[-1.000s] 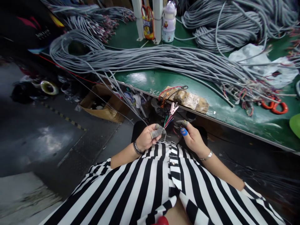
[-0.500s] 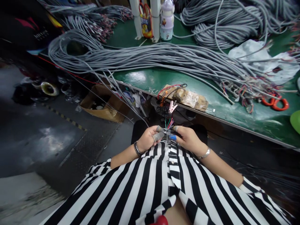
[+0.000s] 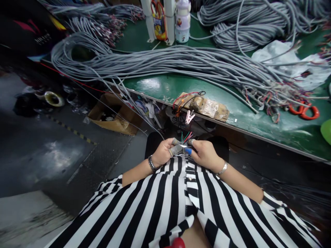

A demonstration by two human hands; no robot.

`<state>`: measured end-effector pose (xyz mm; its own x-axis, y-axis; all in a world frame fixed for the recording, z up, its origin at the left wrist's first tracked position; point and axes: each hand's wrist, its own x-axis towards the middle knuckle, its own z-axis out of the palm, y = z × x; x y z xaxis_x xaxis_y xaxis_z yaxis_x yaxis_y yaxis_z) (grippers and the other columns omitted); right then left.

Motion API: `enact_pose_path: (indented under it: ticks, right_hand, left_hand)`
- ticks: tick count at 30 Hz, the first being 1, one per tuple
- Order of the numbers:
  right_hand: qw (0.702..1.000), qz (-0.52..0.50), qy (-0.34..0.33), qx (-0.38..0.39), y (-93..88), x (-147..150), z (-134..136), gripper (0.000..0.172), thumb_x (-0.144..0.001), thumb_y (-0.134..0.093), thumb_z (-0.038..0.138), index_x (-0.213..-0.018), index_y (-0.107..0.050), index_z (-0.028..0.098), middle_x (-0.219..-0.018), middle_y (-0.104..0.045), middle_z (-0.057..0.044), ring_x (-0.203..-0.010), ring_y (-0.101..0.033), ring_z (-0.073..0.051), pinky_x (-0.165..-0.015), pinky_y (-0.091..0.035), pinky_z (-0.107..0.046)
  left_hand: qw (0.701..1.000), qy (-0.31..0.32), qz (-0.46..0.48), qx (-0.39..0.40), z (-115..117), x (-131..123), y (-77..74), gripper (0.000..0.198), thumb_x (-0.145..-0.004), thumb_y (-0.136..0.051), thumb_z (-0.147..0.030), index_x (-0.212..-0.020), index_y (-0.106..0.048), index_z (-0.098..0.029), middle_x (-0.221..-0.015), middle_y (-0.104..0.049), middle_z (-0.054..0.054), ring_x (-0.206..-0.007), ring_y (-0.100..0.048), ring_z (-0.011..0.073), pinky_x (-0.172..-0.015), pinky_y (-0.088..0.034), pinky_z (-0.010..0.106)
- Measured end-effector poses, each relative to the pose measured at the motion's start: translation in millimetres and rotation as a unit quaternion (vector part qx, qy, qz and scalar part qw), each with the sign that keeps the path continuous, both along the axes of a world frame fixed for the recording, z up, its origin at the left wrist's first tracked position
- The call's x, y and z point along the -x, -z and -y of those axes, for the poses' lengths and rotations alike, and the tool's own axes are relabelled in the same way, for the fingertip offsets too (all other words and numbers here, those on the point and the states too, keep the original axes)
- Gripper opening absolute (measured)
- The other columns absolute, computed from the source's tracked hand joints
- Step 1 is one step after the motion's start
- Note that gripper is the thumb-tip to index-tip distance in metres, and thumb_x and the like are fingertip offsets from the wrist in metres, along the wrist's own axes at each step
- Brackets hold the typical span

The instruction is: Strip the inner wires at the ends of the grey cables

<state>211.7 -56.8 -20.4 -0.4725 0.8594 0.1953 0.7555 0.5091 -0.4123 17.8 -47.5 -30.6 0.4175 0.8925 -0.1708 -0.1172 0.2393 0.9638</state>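
Two hands meet low over the lap, right in front of the striped shirt (image 3: 162, 196); the left hand (image 3: 163, 152), grey wraps (image 3: 175, 150) on its fingers, pinches at the root of a small spray of coloured wires (image 3: 186, 137); the right hand (image 3: 207, 155), blue wrap (image 3: 188, 151) on its thumb, has thumb and forefinger right up against the other side, a bright sliver (image 3: 183, 146) showing between the two; whether those right fingers grip that sliver, the wires or both, I cannot tell!

And here's the line that matters: the wires sit squarely between the hands, neither one clearly nearer; their long axis points away from the body, tips fanning forward and slightly right, so the hands flank them crosswise.

Just past the tips, and apart from them, a pink clip (image 3: 189, 117) shows near the edge of the green surface (image 3: 152, 84); behind it lies a wrapped wooden block (image 3: 207, 107); then a long bundle of grey cable (image 3: 160, 62) sweeps across, frayed ends to the right beside red looped handles (image 3: 309, 112); farther back, a lilac bottle (image 3: 182, 22) stands upright, with heaped coils (image 3: 240, 39) to its right.
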Motion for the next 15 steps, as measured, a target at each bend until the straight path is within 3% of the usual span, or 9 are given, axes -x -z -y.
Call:
enact_pose_path:
  ticks: [5,9,11,15]
  right_hand:
    - [0.998,-0.048,0.028,-0.024,-1.3,-1,-2,0.028,-0.088,-0.042,0.034,-0.067,-0.051,0.018,-0.058,-0.053,-0.002,-0.052,-0.043,-0.012,-0.053,-0.028,-0.025]
    - [0.965,-0.209,0.155,-0.020,-1.3,-21,-8,0.028,-0.091,-0.039,0.037,-0.074,-0.054,0.020,-0.062,-0.055,-0.001,-0.054,-0.048,-0.013,-0.054,-0.037,-0.025]
    - [0.945,-0.240,0.217,-0.050,-0.5,-35,-11,0.028,-0.090,-0.042,0.040,-0.077,-0.056,0.020,-0.062,-0.056,-0.001,-0.055,-0.048,-0.013,-0.055,-0.039,-0.026]
    - [0.927,-0.218,0.286,-0.105,1.3,-66,-14,0.030,-0.086,-0.047,0.046,-0.089,-0.060,0.019,-0.068,-0.061,-0.003,-0.059,-0.053,-0.016,-0.058,-0.043,-0.029]
  left_hand:
    - [1.000,-0.020,-0.002,0.012,-1,-1,6.1,0.035,-0.066,-0.076,-0.043,-0.072,-0.058,-0.013,-0.064,-0.059,-0.002,-0.056,-0.051,0.0070,-0.057,-0.042,0.019]
    - [0.998,-0.056,0.003,0.021,-6,2,11.8,0.032,-0.074,-0.069,-0.045,-0.076,-0.056,-0.015,-0.054,-0.049,-0.006,-0.045,-0.039,0.0036,-0.046,-0.033,0.016]
    - [0.998,-0.053,-0.018,0.012,-12,3,15.7,0.030,-0.077,-0.066,-0.044,-0.081,-0.058,-0.016,-0.053,-0.050,-0.006,-0.046,-0.041,0.0041,-0.048,-0.034,0.016]
    - [0.997,-0.048,-0.059,-0.024,-26,1,25.5,0.034,-0.074,-0.070,-0.034,-0.100,-0.061,-0.016,-0.092,-0.065,0.005,-0.079,-0.059,0.0109,-0.074,-0.046,0.023]
